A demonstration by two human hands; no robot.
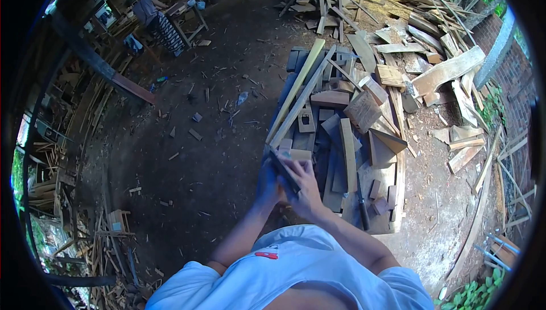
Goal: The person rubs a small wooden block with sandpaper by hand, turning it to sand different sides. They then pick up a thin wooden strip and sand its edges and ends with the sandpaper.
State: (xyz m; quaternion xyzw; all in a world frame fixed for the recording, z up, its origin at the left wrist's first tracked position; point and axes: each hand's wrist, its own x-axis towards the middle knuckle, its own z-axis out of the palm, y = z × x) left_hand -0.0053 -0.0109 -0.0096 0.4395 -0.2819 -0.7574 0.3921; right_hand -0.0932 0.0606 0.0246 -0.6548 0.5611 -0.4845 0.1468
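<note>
Both hands meet in front of the white shirt, at the left edge of a low bench (388, 219) heaped with wood pieces. A dark, flat, narrow piece (284, 172) lies tilted between them. My left hand (268, 185) is closed round its left side. On its right side is my right hand (304, 187), its fingers laid over the piece and pressed together. Just beyond the fingers sits a pale wood block (300, 155). A dark-handled tool (364, 214) lies on the bench to the right of my hands.
Long boards (301, 91) lean along the bench's left side. Scrap wood (421, 54) is piled beyond and to the right. A person (153, 20) stands at a table at the upper left. A post (111, 71) rises at the left.
</note>
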